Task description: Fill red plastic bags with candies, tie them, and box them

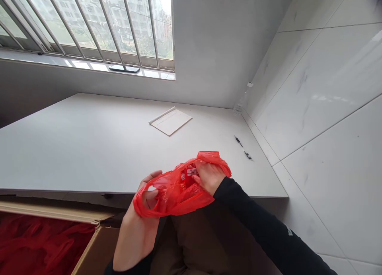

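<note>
A thin red plastic bag [176, 203] is held over my lap at the front edge of the table. My left hand [146, 197] is at the bag's left end, with a loop of film around it and its thumb and fingers curled on the plastic. Inside the bag's mouth, my right hand [210, 176] grips a small red packet [191, 172] with a white printed label. Some of my right fingertips are hidden by the packet and the red film. The rest of the bag's contents cannot be made out.
The white table [74, 147] holds a notepad [170, 121], a black pen [238, 140] with its cap [247, 155] apart, and a clear bottle [239, 104] in the corner. At lower left, an open cardboard box [98, 247] contains red plastic. A dark flat object [124, 69] lies on the windowsill.
</note>
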`<state>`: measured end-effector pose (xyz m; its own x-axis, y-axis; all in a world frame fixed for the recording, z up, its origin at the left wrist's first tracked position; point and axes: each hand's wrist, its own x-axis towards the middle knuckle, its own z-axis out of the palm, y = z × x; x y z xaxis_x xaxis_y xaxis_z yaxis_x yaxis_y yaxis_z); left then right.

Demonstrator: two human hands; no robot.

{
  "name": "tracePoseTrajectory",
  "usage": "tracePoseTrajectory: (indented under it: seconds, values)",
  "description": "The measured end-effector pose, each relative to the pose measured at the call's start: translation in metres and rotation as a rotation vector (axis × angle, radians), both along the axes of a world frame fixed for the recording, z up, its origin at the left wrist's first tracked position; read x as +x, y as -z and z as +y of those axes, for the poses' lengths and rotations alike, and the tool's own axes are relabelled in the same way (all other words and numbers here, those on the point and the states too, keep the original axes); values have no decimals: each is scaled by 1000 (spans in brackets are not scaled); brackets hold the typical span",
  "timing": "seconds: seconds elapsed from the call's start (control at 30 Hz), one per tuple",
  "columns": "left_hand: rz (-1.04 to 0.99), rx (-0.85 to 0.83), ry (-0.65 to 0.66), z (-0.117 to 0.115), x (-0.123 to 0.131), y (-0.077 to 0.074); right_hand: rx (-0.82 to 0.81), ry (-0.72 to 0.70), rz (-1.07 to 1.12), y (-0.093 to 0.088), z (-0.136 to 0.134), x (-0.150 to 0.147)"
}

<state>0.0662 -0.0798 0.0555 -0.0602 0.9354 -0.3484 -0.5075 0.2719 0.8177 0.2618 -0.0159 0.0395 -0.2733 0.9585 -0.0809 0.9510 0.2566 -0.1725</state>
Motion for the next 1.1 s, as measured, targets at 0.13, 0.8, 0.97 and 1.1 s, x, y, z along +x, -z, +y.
tracePoseTrajectory:
  seconds: [0.13,0.8,0.97,1.1]
  values:
    - [5,71,-106,-2,-2,3,1,44,-20,-9,-3,-2]
    - [1173,428,-17,-14,4,13,132,259,-92,-24,-2,1]
    - [1154,381,48,-11,-1,15,141,250,-123,-25,-2,4]
    - [1012,355,94,-11,1,11,154,98,-104,-21,-7,0]
